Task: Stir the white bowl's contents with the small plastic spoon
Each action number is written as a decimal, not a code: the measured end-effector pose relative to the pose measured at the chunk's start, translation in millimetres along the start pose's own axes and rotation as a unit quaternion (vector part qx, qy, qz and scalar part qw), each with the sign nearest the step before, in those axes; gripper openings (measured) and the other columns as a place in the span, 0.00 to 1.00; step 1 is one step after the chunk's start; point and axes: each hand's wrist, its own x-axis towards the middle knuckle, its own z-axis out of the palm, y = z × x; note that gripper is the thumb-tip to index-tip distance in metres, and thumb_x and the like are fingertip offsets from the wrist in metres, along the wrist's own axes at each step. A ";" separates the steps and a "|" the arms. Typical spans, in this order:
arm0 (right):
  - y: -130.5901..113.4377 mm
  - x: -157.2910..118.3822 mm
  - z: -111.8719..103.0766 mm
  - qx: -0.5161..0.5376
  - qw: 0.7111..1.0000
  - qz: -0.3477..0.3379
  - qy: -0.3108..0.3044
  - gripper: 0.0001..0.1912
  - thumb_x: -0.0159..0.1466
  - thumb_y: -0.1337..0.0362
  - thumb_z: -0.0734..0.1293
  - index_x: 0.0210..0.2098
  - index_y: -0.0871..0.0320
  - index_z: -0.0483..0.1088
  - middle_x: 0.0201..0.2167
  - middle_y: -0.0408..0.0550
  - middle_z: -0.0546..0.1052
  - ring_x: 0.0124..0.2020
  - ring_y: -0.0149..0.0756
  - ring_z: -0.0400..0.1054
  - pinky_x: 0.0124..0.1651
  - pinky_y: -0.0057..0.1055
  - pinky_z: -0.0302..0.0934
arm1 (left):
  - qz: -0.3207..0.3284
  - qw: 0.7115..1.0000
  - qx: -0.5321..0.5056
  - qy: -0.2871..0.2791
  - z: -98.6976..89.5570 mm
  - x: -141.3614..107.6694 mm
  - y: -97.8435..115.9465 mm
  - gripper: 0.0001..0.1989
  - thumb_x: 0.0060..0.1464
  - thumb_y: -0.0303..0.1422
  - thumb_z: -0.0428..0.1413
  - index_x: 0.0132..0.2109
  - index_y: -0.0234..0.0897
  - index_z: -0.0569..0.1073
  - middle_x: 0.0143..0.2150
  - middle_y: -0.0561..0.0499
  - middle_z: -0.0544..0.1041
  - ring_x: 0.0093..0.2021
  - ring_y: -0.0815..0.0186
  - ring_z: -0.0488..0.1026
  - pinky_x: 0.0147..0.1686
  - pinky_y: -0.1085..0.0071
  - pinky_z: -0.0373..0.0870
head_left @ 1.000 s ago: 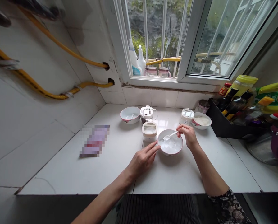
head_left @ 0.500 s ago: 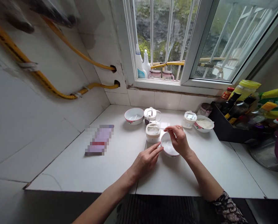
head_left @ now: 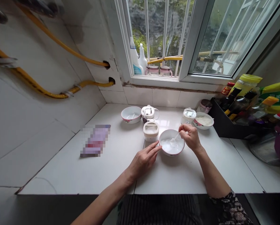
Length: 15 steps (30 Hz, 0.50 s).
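Right hand [head_left: 189, 137] pinches a spoon [head_left: 173, 141] slanting into the bowl [head_left: 172, 153].

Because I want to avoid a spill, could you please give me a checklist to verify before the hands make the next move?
1. Left hand touches the side of the near bowl: ok.
2. Right hand holds the spoon by its handle: ok.
3. Spoon's head is within the bowl's opening: ok.
4. Bowl stands upright on the counter: ok.
5. Wide gap between the bowl and the nearest jar: not ok, they stand very close.
6. Amount on the spoon: cannot tell, too small to see.
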 end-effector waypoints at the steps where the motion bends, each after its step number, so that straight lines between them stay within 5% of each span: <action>1: -0.5 -0.4 1.1 -0.005 1.000 -0.003 -0.008 0.08 0.51 0.68 0.60 0.18 0.53 0.66 0.17 0.41 0.70 0.25 0.36 0.63 0.37 0.34 0.59 | 0.000 1.000 -0.002 -0.001 -0.2 0.0 0.0 0.21 0.64 0.21 0.48 0.61 0.35 0.68 0.59 0.37 0.74 0.57 0.58 0.76 0.51 0.64 0.80; 6: -5.8 -3.6 9.1 0.020 0.998 0.006 -0.063 0.09 0.52 0.68 0.59 0.18 0.54 0.65 0.14 0.40 0.69 0.22 0.33 0.62 0.35 0.31 0.58 | -0.007 1.000 -0.008 -0.003 -1.2 0.9 0.9 0.21 0.64 0.21 0.48 0.62 0.36 0.68 0.60 0.38 0.74 0.57 0.58 0.76 0.51 0.64 0.80; 15: -4.8 0.4 5.0 0.169 0.976 0.133 -0.040 0.06 0.48 0.65 0.60 0.19 0.56 0.68 0.12 0.38 0.66 0.17 0.29 0.59 0.23 0.27 0.53 | -0.004 1.000 -0.001 0.000 0.4 0.7 0.8 0.21 0.64 0.21 0.48 0.62 0.37 0.68 0.59 0.39 0.74 0.57 0.58 0.76 0.51 0.65 0.79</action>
